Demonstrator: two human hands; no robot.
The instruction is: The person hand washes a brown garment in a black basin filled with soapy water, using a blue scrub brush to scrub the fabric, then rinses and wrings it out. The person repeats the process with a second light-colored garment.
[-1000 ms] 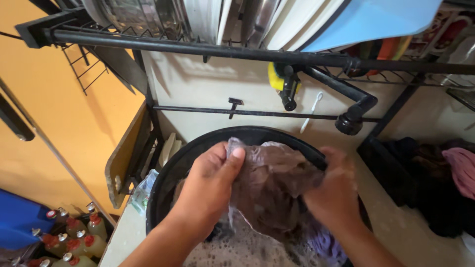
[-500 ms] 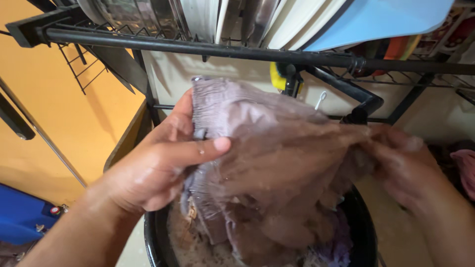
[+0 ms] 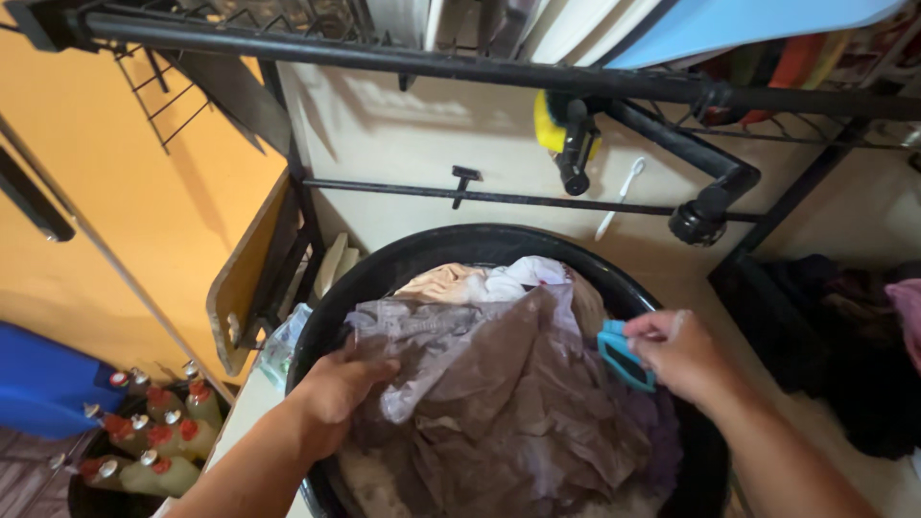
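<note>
- The left hand (image 3: 336, 388) grips the near-left edge of a wet brownish-mauve cloth (image 3: 508, 403), fingers curled shut over a fold of it
- The right hand (image 3: 683, 353) closes around a small turquoise brush (image 3: 624, 355), thumb and fingers pinching it just beside the cloth's right edge
- The cloth lies spread and crumpled across the top of a big round black tub (image 3: 403, 264), covering most of what is inside
- Behind the cloth, at the far side of the tub, sits a bundle of pale peach and white laundry (image 3: 489, 280)
- A patch of purple fabric (image 3: 660, 432) shows under the cloth on the right, below the right hand
- A black metal rack (image 3: 384, 59) runs across the top, with a yellow-headed scrubber (image 3: 561, 129) and a white toothbrush (image 3: 622, 197) hanging against the cream wall
- To the left, low down, a cluster of bottles with red and silver caps (image 3: 153, 436) stands beside a blue container (image 3: 43, 379)
- On the right, well apart from the tub, lies a heap of dark clothes (image 3: 825, 317)
</note>
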